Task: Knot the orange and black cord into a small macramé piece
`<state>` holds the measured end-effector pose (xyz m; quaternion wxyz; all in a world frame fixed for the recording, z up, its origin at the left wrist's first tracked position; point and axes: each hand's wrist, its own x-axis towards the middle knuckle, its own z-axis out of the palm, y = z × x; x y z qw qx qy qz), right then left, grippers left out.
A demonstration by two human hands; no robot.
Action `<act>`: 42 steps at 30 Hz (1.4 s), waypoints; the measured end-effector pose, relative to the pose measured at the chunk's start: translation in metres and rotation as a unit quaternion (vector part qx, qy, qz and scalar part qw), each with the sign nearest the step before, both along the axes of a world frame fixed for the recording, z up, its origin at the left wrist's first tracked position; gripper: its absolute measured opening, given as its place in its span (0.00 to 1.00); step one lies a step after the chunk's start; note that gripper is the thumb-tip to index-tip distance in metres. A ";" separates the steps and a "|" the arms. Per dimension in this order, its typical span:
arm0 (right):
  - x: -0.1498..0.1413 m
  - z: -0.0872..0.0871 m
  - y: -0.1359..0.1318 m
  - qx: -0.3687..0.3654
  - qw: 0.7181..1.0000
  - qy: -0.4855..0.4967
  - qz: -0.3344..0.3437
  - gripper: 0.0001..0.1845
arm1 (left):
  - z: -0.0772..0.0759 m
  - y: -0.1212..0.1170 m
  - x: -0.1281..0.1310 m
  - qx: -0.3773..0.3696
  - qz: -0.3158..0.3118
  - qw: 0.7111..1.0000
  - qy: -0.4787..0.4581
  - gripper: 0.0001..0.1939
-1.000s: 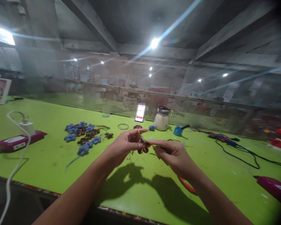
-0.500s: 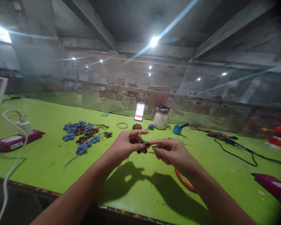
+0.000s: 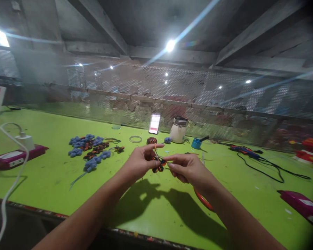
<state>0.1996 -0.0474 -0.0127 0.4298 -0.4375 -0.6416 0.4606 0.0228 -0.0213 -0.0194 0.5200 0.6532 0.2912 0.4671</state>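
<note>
Between the thumb and fingers of my left hand [image 3: 142,159] is a small crocheted flower [image 3: 158,168] in dark, orange and red yarn. A strand of the same yarn [image 3: 155,148] runs up over the extended index finger. My right hand [image 3: 189,168] is closed in a pinch at the flower's right side, on a thin crochet hook [image 3: 168,163] that is mostly hidden by the fingers. Just behind my left hand sits a ball of multicoloured yarn [image 3: 151,140]. Both hands are raised above the green table [image 3: 135,222], casting shadows on it.
Blue crocheted flowers [image 3: 91,164] and dark-orange ones [image 3: 95,151] lie at left. Farther back stand a lit phone [image 3: 154,123] and a pale jar [image 3: 178,131]. A blue cup-like object [image 3: 196,143], a red ring-shaped handle [image 3: 203,200] and purple power strips [image 3: 301,205] are around.
The view has shifted slightly. Both hands stay almost in place, and the flower's petals show a little more clearly below my left fingers.
</note>
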 end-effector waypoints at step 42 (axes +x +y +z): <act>-0.023 -0.033 0.000 0.367 0.914 -0.113 -0.130 0.14 | 0.001 -0.002 0.004 -0.198 0.031 0.968 -0.149 0.18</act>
